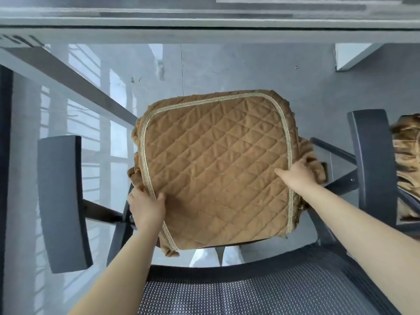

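A brown quilted seat cover (216,164) with pale braided trim and a frilled skirt lies over the seat of an office chair, seen from above and behind. My left hand (145,205) grips the cover's near left edge, thumb on the quilted top and fingers curled under the frill. My right hand (297,172) grips the right edge, fingers tucked into the frill. The seat itself is hidden beneath the cover.
The chair's mesh backrest (261,289) fills the bottom of the view. Dark armrests stand at the left (61,201) and right (372,164). More brown fabric (406,164) sits at the far right. A grey desk edge (204,30) runs across the top above a glossy tiled floor.
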`<action>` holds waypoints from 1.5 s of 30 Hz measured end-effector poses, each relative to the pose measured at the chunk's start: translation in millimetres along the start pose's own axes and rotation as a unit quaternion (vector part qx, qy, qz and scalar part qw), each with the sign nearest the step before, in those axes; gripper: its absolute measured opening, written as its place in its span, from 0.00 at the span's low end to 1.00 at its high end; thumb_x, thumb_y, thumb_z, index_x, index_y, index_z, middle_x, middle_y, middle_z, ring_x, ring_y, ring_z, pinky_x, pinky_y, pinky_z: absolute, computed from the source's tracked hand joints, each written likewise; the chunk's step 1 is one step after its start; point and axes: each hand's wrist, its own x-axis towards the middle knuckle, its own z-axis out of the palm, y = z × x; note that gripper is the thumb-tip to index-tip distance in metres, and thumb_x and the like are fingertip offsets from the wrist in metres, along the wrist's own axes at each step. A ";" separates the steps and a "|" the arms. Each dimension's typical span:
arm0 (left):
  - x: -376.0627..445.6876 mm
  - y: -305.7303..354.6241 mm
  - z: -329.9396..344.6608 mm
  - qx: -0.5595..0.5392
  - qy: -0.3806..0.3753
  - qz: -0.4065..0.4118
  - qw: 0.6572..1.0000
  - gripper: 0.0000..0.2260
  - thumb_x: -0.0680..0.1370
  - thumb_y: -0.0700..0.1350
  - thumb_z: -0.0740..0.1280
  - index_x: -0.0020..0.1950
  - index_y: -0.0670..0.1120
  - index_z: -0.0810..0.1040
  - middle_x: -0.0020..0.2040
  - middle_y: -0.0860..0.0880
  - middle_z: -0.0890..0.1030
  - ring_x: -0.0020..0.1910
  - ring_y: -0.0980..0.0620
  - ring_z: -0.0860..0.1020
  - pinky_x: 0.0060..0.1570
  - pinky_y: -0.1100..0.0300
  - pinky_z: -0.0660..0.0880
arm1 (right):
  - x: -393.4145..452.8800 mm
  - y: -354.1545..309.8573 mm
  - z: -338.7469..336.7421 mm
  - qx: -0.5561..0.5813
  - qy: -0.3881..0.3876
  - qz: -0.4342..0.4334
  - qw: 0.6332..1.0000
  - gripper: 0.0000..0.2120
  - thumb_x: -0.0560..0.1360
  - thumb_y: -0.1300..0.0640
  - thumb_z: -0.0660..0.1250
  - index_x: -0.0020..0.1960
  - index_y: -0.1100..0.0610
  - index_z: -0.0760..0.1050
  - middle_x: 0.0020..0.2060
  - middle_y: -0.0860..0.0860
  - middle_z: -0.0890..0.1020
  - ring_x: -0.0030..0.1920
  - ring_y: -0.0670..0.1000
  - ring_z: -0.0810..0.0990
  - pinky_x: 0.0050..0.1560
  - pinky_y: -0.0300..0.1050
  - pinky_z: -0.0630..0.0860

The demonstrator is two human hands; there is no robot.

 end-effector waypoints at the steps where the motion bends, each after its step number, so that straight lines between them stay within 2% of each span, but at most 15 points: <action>1: 2.6 -0.9 0.9 -0.017 -0.014 -0.019 1.000 0.28 0.73 0.47 0.73 0.70 0.41 0.67 0.66 0.41 0.74 0.64 0.38 0.73 0.62 0.44 0.70 | 4.5 -3.2 2.3 0.018 -0.006 0.012 1.000 0.46 0.72 0.40 0.69 0.73 0.69 0.53 0.69 0.65 0.68 0.69 0.65 0.67 0.67 0.57 0.67; 6: 6.8 -6.8 -1.5 0.058 -0.025 -0.027 0.998 0.23 0.72 0.45 0.73 0.63 0.38 0.72 0.60 0.38 0.76 0.58 0.36 0.75 0.57 0.43 0.73 | -7.8 -10.7 10.8 0.012 0.047 0.035 0.998 0.45 0.69 0.43 0.75 0.71 0.67 0.56 0.70 0.66 0.65 0.71 0.64 0.64 0.68 0.55 0.64; 9: 0.4 -5.8 -4.9 0.114 0.020 -0.005 0.993 0.19 0.75 0.40 0.69 0.61 0.34 0.68 0.61 0.33 0.72 0.62 0.33 0.70 0.61 0.43 0.67 | -24.0 -9.9 20.2 0.012 0.066 0.044 0.997 0.43 0.69 0.47 0.75 0.71 0.66 0.55 0.71 0.65 0.63 0.72 0.64 0.62 0.66 0.56 0.65; 11: -8.7 -7.0 -7.7 0.150 0.034 0.008 0.988 0.18 0.76 0.38 0.65 0.63 0.33 0.66 0.63 0.34 0.69 0.65 0.34 0.66 0.62 0.44 0.65 | -35.2 -2.2 31.3 -0.003 0.054 0.036 0.998 0.44 0.70 0.49 0.75 0.72 0.64 0.53 0.71 0.65 0.62 0.71 0.64 0.61 0.66 0.56 0.66; 13: -14.8 -12.6 -9.3 0.235 -0.004 0.010 0.972 0.20 0.77 0.37 0.64 0.67 0.35 0.63 0.66 0.37 0.67 0.67 0.38 0.66 0.62 0.46 0.68 | -42.1 10.9 40.7 0.000 0.037 0.033 0.999 0.47 0.70 0.51 0.76 0.75 0.63 0.50 0.72 0.66 0.60 0.72 0.65 0.60 0.66 0.59 0.66; 15: -15.9 -16.9 -9.6 0.334 -0.048 0.027 0.941 0.24 0.77 0.37 0.62 0.72 0.35 0.60 0.69 0.40 0.66 0.70 0.43 0.65 0.63 0.50 0.70 | -44.4 20.1 44.3 0.009 0.025 0.031 0.999 0.48 0.68 0.53 0.77 0.76 0.62 0.49 0.73 0.66 0.59 0.72 0.66 0.58 0.66 0.62 0.66; 17: -10.8 -13.2 -11.4 0.364 -0.063 0.029 0.929 0.26 0.78 0.38 0.61 0.74 0.33 0.57 0.70 0.40 0.64 0.71 0.43 0.65 0.63 0.51 0.71 | -40.5 18.5 40.8 0.000 0.023 0.027 0.999 0.46 0.70 0.55 0.75 0.76 0.62 0.50 0.72 0.66 0.59 0.72 0.66 0.59 0.67 0.62 0.65; 20: -0.3 3.6 -16.6 0.313 -0.064 0.044 0.947 0.26 0.78 0.42 0.60 0.73 0.33 0.57 0.72 0.40 0.62 0.69 0.39 0.68 0.64 0.48 0.69 | -31.0 4.4 26.0 -0.024 0.065 -0.031 0.997 0.41 0.72 0.56 0.71 0.76 0.63 0.51 0.72 0.65 0.61 0.70 0.67 0.63 0.68 0.59 0.64; 23: 23.4 25.2 -24.5 0.208 -0.044 0.067 0.975 0.26 0.75 0.44 0.63 0.71 0.37 0.61 0.67 0.39 0.66 0.66 0.36 0.67 0.64 0.45 0.66 | -11.8 -19.3 4.9 0.016 0.081 -0.088 0.993 0.40 0.73 0.55 0.69 0.77 0.62 0.51 0.70 0.65 0.63 0.70 0.66 0.64 0.68 0.58 0.65; 27: 58.1 47.6 -24.8 0.128 -0.029 0.080 0.988 0.25 0.76 0.46 0.65 0.70 0.37 0.64 0.65 0.34 0.69 0.66 0.34 0.67 0.66 0.45 0.63 | 23.1 -55.9 -14.3 0.077 0.074 -0.080 0.991 0.36 0.74 0.51 0.68 0.74 0.65 0.56 0.69 0.66 0.67 0.70 0.66 0.65 0.68 0.56 0.64; 32: 77.9 65.0 -17.1 0.000 -0.018 0.043 0.999 0.26 0.78 0.54 0.66 0.68 0.37 0.66 0.66 0.36 0.73 0.66 0.36 0.70 0.61 0.49 0.67 | 55.1 -75.6 -23.8 0.090 0.051 -0.021 0.994 0.34 0.76 0.42 0.64 0.71 0.64 0.61 0.69 0.62 0.71 0.69 0.63 0.69 0.66 0.53 0.66; 34: 75.1 61.8 -17.7 -0.009 -0.009 0.032 0.999 0.26 0.80 0.54 0.64 0.69 0.38 0.65 0.64 0.35 0.75 0.64 0.35 0.72 0.57 0.49 0.68 | 55.2 -76.7 -19.8 0.090 0.053 0.001 0.994 0.31 0.78 0.42 0.60 0.71 0.63 0.61 0.68 0.63 0.71 0.67 0.65 0.71 0.63 0.53 0.68; 38: 55.6 43.1 -11.8 0.016 0.009 0.021 1.000 0.20 0.80 0.50 0.64 0.63 0.37 0.66 0.57 0.34 0.77 0.58 0.34 0.75 0.48 0.50 0.65 | 42.9 -67.8 1.7 0.089 0.079 -0.009 0.993 0.28 0.80 0.43 0.54 0.71 0.61 0.57 0.65 0.67 0.70 0.62 0.69 0.73 0.58 0.58 0.71; 41: 46.9 31.5 -8.4 0.017 0.006 0.033 0.999 0.19 0.80 0.49 0.65 0.62 0.37 0.66 0.55 0.35 0.77 0.57 0.34 0.75 0.50 0.48 0.68 | 33.7 -48.1 12.6 0.096 0.078 -0.010 0.992 0.27 0.80 0.43 0.54 0.70 0.62 0.56 0.65 0.68 0.69 0.61 0.70 0.72 0.57 0.60 0.72; 45: 55.2 35.8 -8.2 0.027 0.018 0.057 0.998 0.18 0.79 0.48 0.66 0.62 0.38 0.68 0.56 0.35 0.77 0.57 0.34 0.75 0.50 0.47 0.68 | 38.0 -34.9 3.4 0.125 0.065 -0.023 0.990 0.27 0.80 0.45 0.59 0.66 0.66 0.58 0.64 0.67 0.70 0.62 0.67 0.72 0.57 0.55 0.71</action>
